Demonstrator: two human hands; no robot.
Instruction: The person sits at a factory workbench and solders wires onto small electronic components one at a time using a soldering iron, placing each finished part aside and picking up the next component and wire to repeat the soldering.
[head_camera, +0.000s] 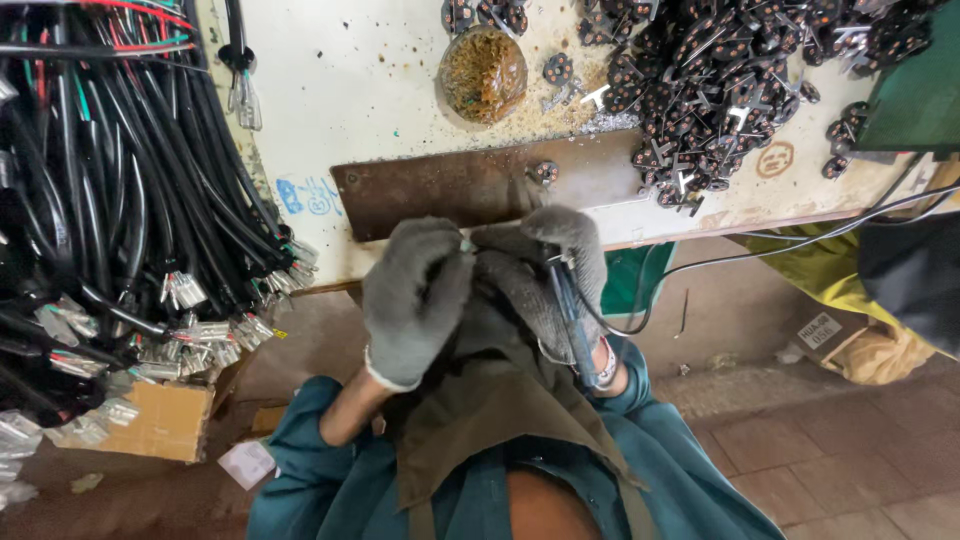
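**Gloved hands close together at the bench edge**

We see both hands in grey knitted gloves meeting just below the rusty brown metal plate (470, 185) fixed to the front edge of the pale, stained workbench (380, 80). Our left hand (415, 295) is curled shut, fingertips pressed toward a small pale part that is too small to identify. Our right hand (560, 270) is closed around a slim dark soldering-type tool (572, 315); its long axis runs almost vertically, tip up toward the plate, handle down toward the wrist. A thin black cable (760, 250) trails from it away to the right of the plate.

Above the plate sits a round shallow tin of brownish crusted paste (483, 72). Up and right of the plate lies a loose heap of small dark oval parts (720, 70). Left of the plate hangs a thick bundle of black wires with clear-sleeved terminals (120, 220).
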